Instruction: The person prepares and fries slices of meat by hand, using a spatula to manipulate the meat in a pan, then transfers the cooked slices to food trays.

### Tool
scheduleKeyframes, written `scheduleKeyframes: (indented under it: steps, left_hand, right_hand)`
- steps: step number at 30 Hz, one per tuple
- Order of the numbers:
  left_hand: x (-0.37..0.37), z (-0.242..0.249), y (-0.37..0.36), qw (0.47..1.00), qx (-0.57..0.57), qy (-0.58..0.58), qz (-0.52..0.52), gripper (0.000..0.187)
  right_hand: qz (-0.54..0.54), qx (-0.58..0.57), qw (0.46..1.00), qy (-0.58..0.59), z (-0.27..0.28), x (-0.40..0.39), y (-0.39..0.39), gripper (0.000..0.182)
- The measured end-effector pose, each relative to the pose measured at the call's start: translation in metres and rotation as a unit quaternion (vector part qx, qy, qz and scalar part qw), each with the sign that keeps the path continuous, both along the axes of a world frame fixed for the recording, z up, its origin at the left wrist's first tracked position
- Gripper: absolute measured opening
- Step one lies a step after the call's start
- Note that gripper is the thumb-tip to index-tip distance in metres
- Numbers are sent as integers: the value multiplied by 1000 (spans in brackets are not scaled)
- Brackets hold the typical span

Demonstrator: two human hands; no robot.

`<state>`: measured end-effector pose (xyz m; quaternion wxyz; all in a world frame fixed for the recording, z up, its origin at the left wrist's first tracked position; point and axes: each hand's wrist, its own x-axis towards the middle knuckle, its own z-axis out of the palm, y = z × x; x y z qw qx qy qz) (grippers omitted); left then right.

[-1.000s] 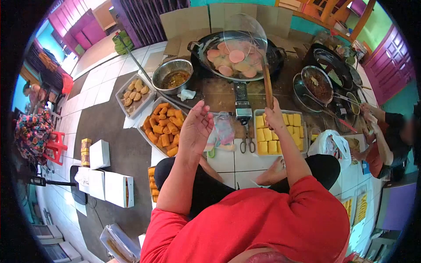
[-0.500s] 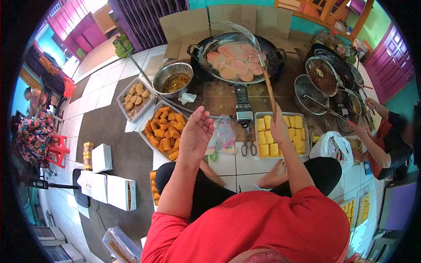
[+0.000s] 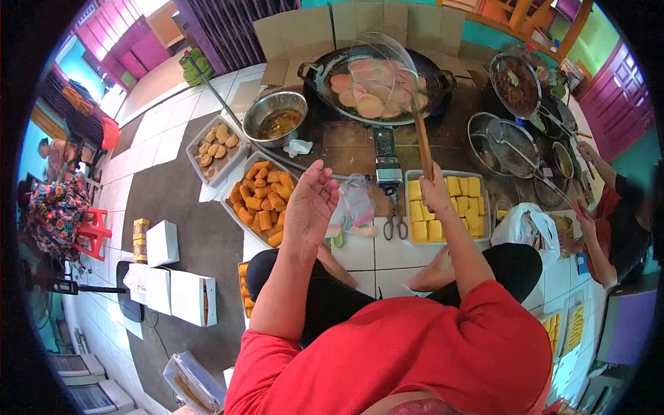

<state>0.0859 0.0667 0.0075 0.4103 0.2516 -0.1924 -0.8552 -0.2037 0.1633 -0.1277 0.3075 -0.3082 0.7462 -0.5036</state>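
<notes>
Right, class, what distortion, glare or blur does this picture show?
Head view: dark, rounded borders, a purple door leaning at right; head view: washed-out glare, upper left; head view: blurred patch beside the co-worker's sleeve; head view: the strainer has a faint, see-through bowl.

One camera, worn on the person's head, is looking forward and steeply down over the red shirt (image 3: 394,346). The shirt is filling the near edge; the left hand (image 3: 312,204) and right hand (image 3: 436,191) are showing mid-view, the pan (image 3: 437,86) farther off. The wide, round view is curving the floor (image 3: 394,259) outward.
</notes>
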Motion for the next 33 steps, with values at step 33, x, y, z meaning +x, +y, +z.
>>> scheduleKeyframes:
  steps: [33]
  left_hand:
    - [4, 7, 3, 1000, 8, 0, -6, 22]
  right_hand:
    - [82, -29, 969, 231, 38, 39, 48, 65]
